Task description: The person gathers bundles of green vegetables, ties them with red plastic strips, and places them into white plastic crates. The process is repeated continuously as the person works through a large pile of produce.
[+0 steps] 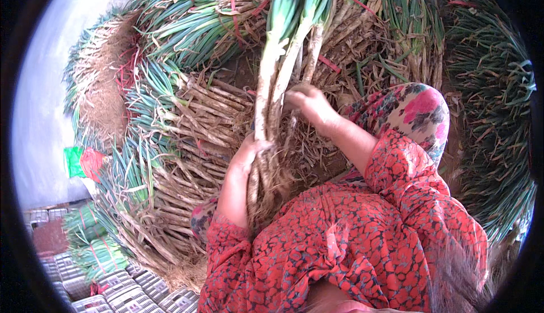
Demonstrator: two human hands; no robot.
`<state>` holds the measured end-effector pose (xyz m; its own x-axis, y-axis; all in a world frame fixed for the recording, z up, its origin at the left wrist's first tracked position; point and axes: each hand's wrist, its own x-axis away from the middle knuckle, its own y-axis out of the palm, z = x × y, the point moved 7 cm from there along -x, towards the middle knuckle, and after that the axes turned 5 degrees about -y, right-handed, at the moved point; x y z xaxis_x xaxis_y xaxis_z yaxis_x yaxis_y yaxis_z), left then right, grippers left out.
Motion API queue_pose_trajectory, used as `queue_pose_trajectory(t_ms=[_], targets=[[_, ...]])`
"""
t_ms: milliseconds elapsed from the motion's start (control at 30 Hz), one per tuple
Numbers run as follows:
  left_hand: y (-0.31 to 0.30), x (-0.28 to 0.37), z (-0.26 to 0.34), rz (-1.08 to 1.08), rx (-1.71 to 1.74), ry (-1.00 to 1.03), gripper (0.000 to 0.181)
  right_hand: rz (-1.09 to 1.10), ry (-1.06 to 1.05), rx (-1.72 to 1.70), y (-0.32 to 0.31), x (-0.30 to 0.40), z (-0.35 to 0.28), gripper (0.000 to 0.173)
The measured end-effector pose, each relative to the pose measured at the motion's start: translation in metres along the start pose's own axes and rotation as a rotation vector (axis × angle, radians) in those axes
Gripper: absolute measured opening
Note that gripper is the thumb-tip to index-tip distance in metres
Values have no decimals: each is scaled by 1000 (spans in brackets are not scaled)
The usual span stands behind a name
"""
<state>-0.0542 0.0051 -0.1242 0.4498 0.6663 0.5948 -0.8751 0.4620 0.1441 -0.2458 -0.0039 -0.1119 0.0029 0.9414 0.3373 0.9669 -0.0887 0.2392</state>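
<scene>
My left hand (pixel 250 153) is wrapped around the lower stalks of a few long green onions (pixel 267 79), just above their muddy roots (pixel 265 181). These stand upright before my chest, with white shafts and green leaves reaching the top of the view. My right hand (pixel 312 102), blurred, is at the right side of the stalks with its fingers curled. Whether it grips a stalk or a strip of dry skin cannot be made out. Dry peelings (pixel 318 155) lie on the ground below it.
Unbundled green onions (pixel 199 134) are heaped at my left. Bundles tied with red strips (pixel 199 19) lie ahead, and more leafy onions (pixel 480 121) line the right side. Dark crates (pixel 123 291) stand at lower left near a green bag (pixel 74 162). My bent knee (pixel 420 109) is at right.
</scene>
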Motion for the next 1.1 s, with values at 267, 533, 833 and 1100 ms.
queue_pose_trajectory(t_ms=[267, 533, 833, 1100], targets=[[14, 1, -10, -195, 431, -83, 69, 273, 121, -337, -53, -49, 46, 41], [30, 2, 13, -19, 209, -14, 52, 184, 239, -611, -12, 5, 42, 25], [70, 0, -2, -217, -72, 7, 64, 343, -28, -125, -37, -33, 89, 56], [26, 121, 59, 137, -816, 31, 71, -147, 82, -733, 64, -4, 14, 67]])
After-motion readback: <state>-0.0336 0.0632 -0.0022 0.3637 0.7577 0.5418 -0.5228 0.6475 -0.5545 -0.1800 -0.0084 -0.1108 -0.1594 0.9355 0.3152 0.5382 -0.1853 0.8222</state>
